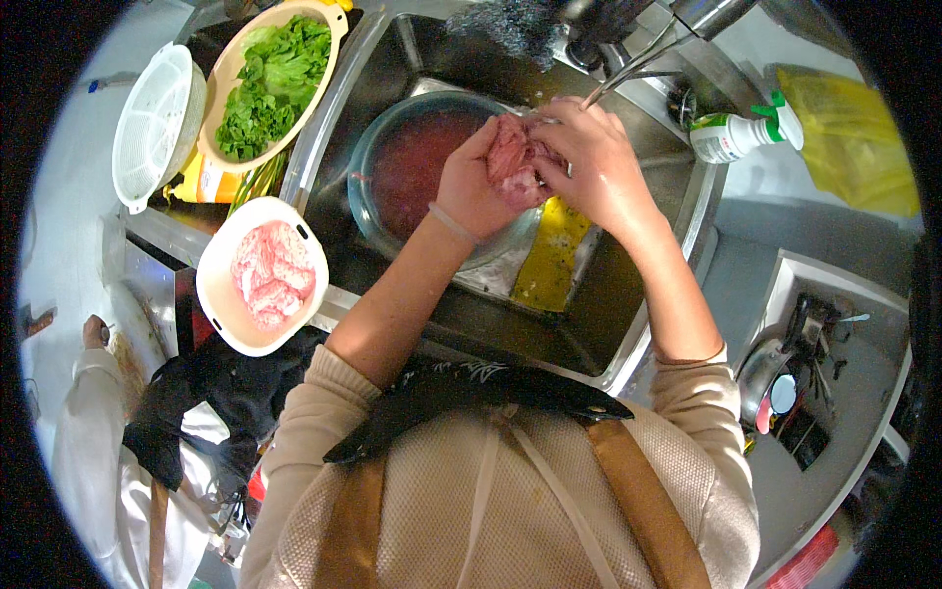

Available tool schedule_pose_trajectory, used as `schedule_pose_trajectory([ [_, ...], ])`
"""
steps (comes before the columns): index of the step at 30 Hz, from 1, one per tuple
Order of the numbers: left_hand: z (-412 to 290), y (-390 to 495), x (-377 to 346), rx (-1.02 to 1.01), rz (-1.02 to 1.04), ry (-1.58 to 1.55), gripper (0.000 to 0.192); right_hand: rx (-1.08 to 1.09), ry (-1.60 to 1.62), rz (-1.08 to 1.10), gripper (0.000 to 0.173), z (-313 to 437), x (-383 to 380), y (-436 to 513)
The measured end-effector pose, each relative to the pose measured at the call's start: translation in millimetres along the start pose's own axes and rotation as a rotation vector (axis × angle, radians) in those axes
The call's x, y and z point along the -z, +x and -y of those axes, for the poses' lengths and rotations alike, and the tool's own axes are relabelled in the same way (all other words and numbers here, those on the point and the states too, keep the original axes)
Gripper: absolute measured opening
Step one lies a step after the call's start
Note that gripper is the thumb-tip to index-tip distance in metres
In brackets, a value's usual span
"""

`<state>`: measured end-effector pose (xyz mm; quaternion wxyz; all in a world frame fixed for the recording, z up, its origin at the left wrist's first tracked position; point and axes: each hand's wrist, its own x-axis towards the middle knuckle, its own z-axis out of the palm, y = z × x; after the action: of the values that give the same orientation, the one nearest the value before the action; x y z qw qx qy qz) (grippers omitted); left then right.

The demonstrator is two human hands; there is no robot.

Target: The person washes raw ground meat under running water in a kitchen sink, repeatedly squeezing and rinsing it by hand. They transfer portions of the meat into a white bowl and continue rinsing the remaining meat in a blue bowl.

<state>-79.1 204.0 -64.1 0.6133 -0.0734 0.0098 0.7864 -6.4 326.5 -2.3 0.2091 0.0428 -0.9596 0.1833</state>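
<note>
Both of my hands meet over a sink (508, 324), at the right side of a glass bowl (358, 199) of reddish, cloudy water. My left hand (471, 195) cups a piece of raw pink meat (513, 158) from below. The fingers of my right hand (600, 166) press on the same piece from the other side. A thin stream of water (633, 66) runs from the faucet (710, 15) onto my right hand. Beneath the hands lies a yellow cloth or packet (548, 258) with dark specks on the sink floor. The fingertips are partly hidden by the meat.
Left of the sink, a cream basin (221, 309) contains raw meat pieces (272, 276). Beyond it are a cream basket (210, 136) of leafy greens (276, 88) and a white colander (158, 125). A spray bottle (736, 138) and yellow plastic bag (854, 147) lie right. Another person (96, 442) works at left.
</note>
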Motion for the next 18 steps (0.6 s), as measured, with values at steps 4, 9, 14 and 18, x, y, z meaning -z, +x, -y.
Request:
schedule_pose_trajectory([
  [4,-1,0,5,0.006,0.016,-0.105,0.028,0.067,-0.109,0.098,0.011,2,-5,3],
  [9,-1,-5,1,0.053,0.088,-0.105,0.029,0.021,0.074,0.030,0.008,1,-13,10],
  [14,0,-8,-10,-0.003,-0.017,0.008,0.031,0.060,0.066,0.030,0.007,-3,3,10],
  [18,2,-7,-15,-0.027,-0.078,0.004,0.033,0.028,0.109,-0.028,0.005,-12,9,9],
])
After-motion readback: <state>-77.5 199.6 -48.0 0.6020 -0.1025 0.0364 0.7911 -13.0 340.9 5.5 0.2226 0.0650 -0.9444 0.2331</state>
